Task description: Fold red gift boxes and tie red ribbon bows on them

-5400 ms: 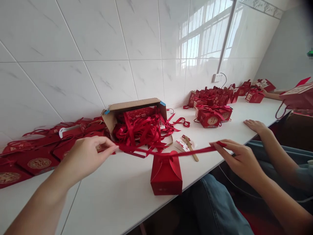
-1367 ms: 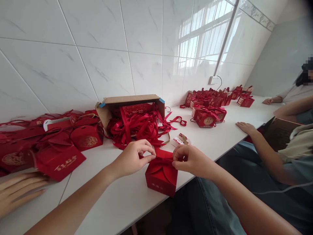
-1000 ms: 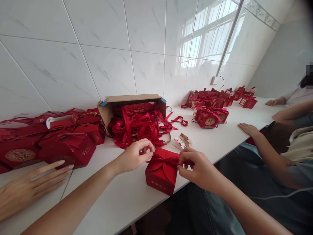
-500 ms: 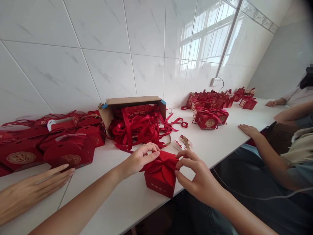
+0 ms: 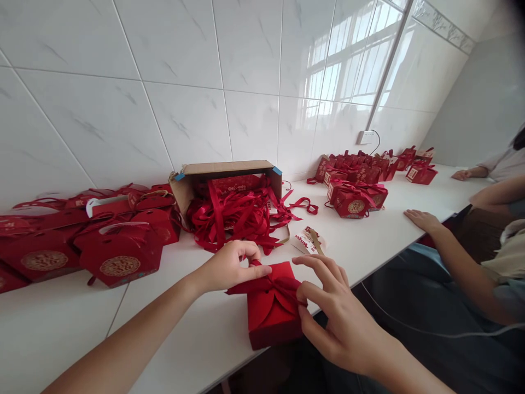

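A small red gift box (image 5: 266,320) with curved, folded top flaps sits at the table's front edge, tilted a little. Across its top lies a knotted red ribbon (image 5: 283,284). My left hand (image 5: 234,266) pinches the ribbon on the box's left side, thumb and forefinger pressed together. On the right, my right hand (image 5: 334,312) grips the ribbon's other side between thumb and forefinger, with the remaining fingers lifted. The far side of the box is partly hidden behind the ribbon.
A cardboard box (image 5: 229,167) spilling red ribbons (image 5: 229,213) stands against the tiled wall. Red gift boxes (image 5: 118,257) crowd the left; more boxes (image 5: 355,202) stand to the right. A printed card (image 5: 307,241) lies near my right hand. Co-workers' hands (image 5: 422,220) rest along the right edge.
The gift box has turned and come slightly nearer the table edge. My hands now pinch the ribbon lower down. Another person's hand at the lower left has gone out of view.
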{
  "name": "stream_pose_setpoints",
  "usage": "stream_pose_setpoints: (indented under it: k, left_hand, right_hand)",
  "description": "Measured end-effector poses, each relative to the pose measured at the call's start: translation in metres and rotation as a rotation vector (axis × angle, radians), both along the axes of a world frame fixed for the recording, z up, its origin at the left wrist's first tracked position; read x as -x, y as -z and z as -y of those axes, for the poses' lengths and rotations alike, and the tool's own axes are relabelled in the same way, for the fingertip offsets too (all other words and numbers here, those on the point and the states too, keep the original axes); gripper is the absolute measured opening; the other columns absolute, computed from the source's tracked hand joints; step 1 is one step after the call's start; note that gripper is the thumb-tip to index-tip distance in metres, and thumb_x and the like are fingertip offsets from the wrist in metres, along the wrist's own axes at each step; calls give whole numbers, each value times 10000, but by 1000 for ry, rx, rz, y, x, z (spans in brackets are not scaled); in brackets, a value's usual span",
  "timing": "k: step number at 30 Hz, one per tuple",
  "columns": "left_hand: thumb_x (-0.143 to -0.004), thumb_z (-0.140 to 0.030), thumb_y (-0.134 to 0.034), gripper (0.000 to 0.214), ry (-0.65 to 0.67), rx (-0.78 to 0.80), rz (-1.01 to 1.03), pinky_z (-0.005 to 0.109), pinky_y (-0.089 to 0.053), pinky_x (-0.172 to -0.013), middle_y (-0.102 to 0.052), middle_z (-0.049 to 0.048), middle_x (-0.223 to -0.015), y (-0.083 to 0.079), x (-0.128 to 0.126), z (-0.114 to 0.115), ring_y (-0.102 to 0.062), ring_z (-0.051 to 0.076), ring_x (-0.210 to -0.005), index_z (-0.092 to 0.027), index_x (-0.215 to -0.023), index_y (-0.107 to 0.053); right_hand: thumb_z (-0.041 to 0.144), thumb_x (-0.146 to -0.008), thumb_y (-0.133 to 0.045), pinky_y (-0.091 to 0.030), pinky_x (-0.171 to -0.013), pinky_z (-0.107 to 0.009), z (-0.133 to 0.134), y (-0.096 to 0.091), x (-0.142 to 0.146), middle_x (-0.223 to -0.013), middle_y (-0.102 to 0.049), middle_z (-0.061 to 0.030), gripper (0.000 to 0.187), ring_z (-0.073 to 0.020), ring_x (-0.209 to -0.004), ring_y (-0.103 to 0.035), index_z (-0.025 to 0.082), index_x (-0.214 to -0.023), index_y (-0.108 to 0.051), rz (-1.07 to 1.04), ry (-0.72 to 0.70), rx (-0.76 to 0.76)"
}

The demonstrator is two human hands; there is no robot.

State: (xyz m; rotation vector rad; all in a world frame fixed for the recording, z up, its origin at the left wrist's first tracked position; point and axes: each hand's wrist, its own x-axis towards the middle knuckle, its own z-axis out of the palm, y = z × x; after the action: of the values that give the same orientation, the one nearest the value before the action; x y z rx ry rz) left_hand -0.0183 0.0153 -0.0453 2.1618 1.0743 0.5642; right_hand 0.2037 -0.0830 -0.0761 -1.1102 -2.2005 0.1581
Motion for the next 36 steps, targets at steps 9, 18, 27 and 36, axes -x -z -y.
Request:
stream_pose_setpoints:
  k: [9, 18, 27, 36]
  left_hand:
    - [-749, -471, -676, 385, -65, -88, -61, 237, -333, -571, -506, -35, -640, 7, -1, 0, -432, 119, -602, -175, -596, -482]
    - [-724, -401, -708, 320, -129, -47, 31, 251, -324, -590, -530, -18, -637, 14, -5, -1, -453, 133, -617, -170, -580, -539]
    - [-719, -446, -738, 299, -61, 422, 448, 208, -339, -548, -535, -29, -646, 28, -4, -13, -449, 103, -589, -176, -821, -660]
    - [-886, -468, -536, 342, -233, 789, 835, 179, -435, -539, -520, -8, -644, 82, 1, -41, -504, 86, -542, -156, -803, -649]
  right_hand:
    - [113, -873, -475, -385, -956, -500, 3, 4, 5, -1305, -479, -120, 110, -315, -1262, -374, 191, -823, -535, 39, 7, -91]
    - [87, -846, -492, -400, -939, -489, 4, 8, 16, -1272, -516, -127, 124, -314, -1246, -408, 175, -796, -563, 39, -10, -170]
    - [399, -833, -660, -438, -942, -468, 21, 16, -8, -1313, -488, -127, 364, -323, -1223, -452, 251, -1143, -538, -195, 195, -190]
    - [454, -650, -822, -523, -898, -430, -28, 58, -36, -1546, -256, -126, 1203, -243, -1052, -616, 407, -1505, 23, -311, -87, 604]
